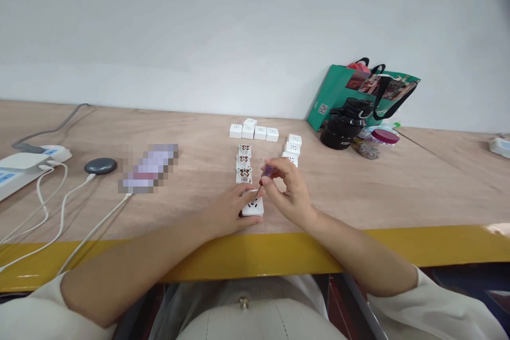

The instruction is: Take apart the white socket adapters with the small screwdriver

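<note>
From my remote seat I see that the right hand [290,191] pinches the purple handle of a small screwdriver [268,171] between the thumb and the fingers. The long axis of this tool is tilted: from the handle, its thin shaft goes down toward the left and near side. The relation which matters, I judge, is this one: the shaft's end against the slotted face of the white socket [254,209]. This socket lies below the right-hand grip, to its left and nearer to me. The tip seems to be at the face, but I cannot tell whether it touches. The left hand [225,211] is the nearer one to the socket, closed around it from the left, with fingers over the far part and thumb along the near side. Just beyond stand three open pieces with coppery inner parts [244,174], in one line going far.
</note>
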`<move>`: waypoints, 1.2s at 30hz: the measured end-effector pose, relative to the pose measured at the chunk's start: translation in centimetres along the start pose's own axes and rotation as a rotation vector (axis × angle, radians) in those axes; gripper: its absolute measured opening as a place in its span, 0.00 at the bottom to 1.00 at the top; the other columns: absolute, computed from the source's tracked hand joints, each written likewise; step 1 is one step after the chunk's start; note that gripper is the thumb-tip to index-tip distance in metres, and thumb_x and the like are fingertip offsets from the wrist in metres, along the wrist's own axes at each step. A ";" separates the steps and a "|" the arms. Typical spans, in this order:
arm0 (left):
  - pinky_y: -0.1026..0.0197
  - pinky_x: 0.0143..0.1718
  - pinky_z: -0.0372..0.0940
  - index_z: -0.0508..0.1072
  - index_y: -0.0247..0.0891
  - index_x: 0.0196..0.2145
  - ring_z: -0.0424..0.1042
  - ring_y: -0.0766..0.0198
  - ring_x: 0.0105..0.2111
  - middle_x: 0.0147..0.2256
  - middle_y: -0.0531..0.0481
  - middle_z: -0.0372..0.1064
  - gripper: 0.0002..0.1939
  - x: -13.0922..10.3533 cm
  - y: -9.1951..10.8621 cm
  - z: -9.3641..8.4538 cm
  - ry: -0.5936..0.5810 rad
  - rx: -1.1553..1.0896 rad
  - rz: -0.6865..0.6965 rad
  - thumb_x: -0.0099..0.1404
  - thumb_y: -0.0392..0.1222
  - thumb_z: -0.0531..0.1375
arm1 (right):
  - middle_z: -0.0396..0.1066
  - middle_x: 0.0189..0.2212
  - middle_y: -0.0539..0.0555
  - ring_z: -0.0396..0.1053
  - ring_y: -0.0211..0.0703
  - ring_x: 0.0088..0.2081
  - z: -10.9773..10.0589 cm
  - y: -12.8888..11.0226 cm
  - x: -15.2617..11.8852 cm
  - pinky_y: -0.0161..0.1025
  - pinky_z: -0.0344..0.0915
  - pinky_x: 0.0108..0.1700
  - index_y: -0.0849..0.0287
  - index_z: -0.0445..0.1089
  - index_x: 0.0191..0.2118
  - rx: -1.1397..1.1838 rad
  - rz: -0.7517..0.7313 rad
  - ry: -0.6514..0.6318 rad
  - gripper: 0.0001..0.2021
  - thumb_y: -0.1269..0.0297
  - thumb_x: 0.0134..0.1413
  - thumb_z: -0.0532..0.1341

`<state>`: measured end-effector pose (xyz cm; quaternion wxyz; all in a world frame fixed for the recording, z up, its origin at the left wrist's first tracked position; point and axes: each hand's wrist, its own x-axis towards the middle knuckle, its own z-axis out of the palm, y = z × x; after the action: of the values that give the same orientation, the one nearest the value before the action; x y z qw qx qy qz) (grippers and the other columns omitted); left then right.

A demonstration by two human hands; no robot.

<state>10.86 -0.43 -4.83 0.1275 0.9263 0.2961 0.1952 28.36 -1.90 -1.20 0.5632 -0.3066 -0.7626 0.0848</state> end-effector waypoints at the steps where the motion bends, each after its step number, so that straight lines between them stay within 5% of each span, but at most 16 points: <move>1: 0.49 0.53 0.57 0.59 0.40 0.54 0.59 0.51 0.52 0.51 0.41 0.58 0.26 0.0 0.0 0.0 0.002 0.002 0.003 0.60 0.50 0.59 | 0.64 0.35 0.52 0.64 0.38 0.32 0.0 0.0 0.1 0.40 0.67 0.35 0.50 0.58 0.50 -0.021 -0.013 0.007 0.18 0.72 0.54 0.57; 20: 0.47 0.51 0.59 0.58 0.37 0.54 0.60 0.50 0.51 0.50 0.40 0.61 0.29 -0.1 -0.8 0.7 0.117 0.001 0.047 0.61 0.55 0.57 | 0.65 0.37 0.53 0.65 0.40 0.35 -0.3 -0.6 0.3 0.41 0.68 0.35 0.50 0.58 0.51 -0.061 -0.105 0.002 0.20 0.73 0.53 0.58; 26: 0.47 0.51 0.60 0.58 0.38 0.54 0.60 0.50 0.51 0.50 0.40 0.60 0.28 -0.1 -1.1 0.9 0.226 0.024 0.109 0.62 0.56 0.56 | 0.65 0.41 0.54 0.68 0.39 0.38 -0.1 -0.4 0.0 0.42 0.69 0.38 0.49 0.54 0.55 0.108 0.025 0.023 0.22 0.74 0.56 0.53; 36: 0.47 0.52 0.59 0.57 0.40 0.54 0.59 0.52 0.52 0.50 0.41 0.59 0.26 0.0 -0.6 0.6 0.244 -0.020 0.120 0.63 0.52 0.56 | 0.67 0.39 0.53 0.68 0.39 0.37 -0.2 -0.6 0.1 0.42 0.70 0.38 0.49 0.55 0.54 0.075 -0.010 0.049 0.21 0.73 0.56 0.54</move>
<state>10.87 0.00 -5.61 0.0880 0.9104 0.2513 0.3166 28.28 -2.31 -0.78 0.5933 -0.2834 -0.7464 0.1028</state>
